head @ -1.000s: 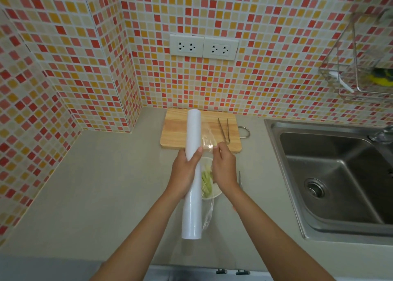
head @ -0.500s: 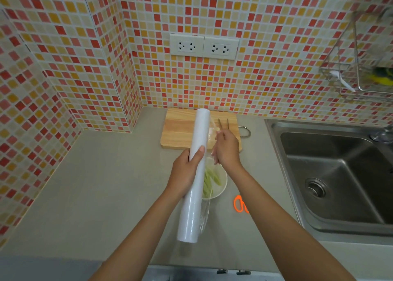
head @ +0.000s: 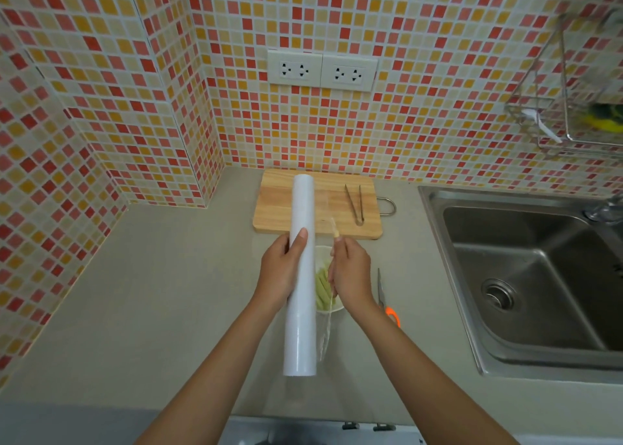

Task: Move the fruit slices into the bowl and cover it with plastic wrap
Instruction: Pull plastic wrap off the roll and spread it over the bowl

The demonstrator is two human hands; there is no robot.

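My left hand [head: 285, 271] grips a long white roll of plastic wrap [head: 301, 296], held lengthwise above the counter. My right hand [head: 350, 274] pinches the loose clear edge of the wrap [head: 332, 225] just right of the roll. Below and between both hands sits a small white bowl [head: 337, 307] holding pale green fruit slices [head: 322, 291]; the roll and my right hand hide much of it. A thin strip of film [head: 324, 336] hangs off the roll's near part.
A wooden cutting board [head: 279, 205] lies against the tiled wall with metal tongs [head: 355, 202] on it. Orange-handled scissors [head: 386, 298] lie right of the bowl. A steel sink [head: 526, 276] fills the right side. A wire rack [head: 580, 107] hangs on the wall.
My right hand came back toward me from over the board and pinches the film edge above the bowl. The roll straightened to nearly vertical in view.
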